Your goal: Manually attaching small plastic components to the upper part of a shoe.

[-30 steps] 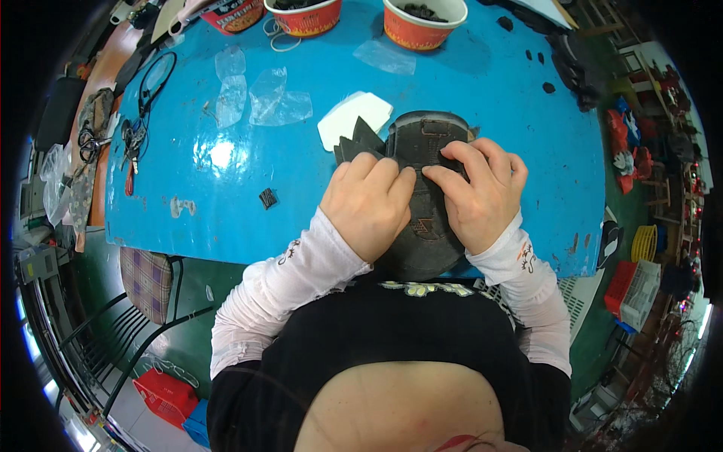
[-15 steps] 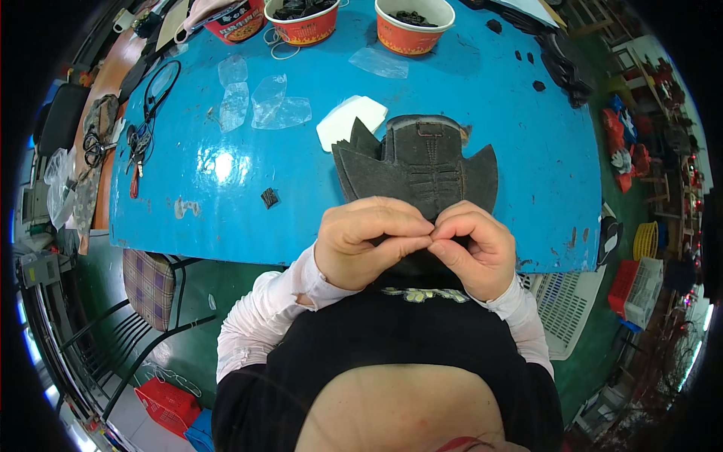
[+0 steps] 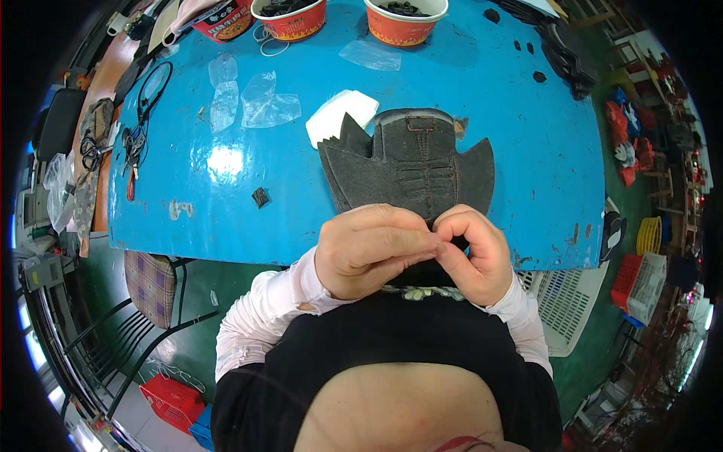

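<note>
Right at the near edge of the blue table (image 3: 226,196), both hands are curled tight, fingertips pinched on the near edge of the dark grey felt-like shoe-upper piece (image 3: 410,169). The left hand (image 3: 373,248) closes thumb against forefinger; the right hand (image 3: 471,252) does likewise, and the two touch where they pinch. The piece lies flat on the table, spreading away from the hands, its far end beside a white folded sheet (image 3: 339,117). A small dark scrap (image 3: 260,197) lies to its left.
</note>
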A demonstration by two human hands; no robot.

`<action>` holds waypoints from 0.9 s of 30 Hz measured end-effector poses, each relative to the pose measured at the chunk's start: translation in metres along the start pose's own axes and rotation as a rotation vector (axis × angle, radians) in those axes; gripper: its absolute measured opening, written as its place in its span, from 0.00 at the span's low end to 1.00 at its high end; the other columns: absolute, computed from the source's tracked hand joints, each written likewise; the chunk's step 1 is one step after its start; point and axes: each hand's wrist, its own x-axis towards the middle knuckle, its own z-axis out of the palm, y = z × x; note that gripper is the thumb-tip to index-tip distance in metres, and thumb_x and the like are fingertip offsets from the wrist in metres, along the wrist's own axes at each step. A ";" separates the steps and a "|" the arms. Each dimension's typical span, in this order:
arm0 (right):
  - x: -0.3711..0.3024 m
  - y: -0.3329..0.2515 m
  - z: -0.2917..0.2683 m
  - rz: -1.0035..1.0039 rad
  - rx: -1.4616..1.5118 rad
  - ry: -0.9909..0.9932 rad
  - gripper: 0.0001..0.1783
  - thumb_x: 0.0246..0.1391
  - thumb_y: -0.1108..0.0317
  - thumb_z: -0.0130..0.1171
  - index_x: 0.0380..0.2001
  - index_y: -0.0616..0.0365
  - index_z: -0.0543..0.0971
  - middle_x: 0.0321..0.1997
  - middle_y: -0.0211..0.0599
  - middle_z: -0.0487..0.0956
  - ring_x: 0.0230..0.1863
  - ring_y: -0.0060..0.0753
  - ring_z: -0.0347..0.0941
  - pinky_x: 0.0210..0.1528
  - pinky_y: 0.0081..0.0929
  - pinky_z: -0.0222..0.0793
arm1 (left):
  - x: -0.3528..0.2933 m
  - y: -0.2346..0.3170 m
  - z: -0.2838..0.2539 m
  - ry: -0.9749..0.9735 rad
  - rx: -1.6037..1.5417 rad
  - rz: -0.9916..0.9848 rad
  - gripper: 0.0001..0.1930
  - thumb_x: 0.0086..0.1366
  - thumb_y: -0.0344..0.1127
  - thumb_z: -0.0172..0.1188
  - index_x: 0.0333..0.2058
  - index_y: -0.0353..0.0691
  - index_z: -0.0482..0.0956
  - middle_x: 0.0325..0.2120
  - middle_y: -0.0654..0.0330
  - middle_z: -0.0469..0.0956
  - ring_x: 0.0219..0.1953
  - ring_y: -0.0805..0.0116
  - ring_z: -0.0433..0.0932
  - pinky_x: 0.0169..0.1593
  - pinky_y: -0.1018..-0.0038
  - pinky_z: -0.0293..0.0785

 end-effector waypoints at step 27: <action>0.037 0.030 -0.024 -0.237 -0.803 0.101 0.10 0.44 0.75 0.63 0.30 0.54 0.72 0.29 0.30 0.73 0.33 0.36 0.70 0.37 0.32 0.59 | 0.022 -0.009 0.005 -0.269 0.799 -0.105 0.22 0.43 0.26 0.65 0.42 0.39 0.78 0.28 0.61 0.72 0.29 0.63 0.72 0.33 0.69 0.69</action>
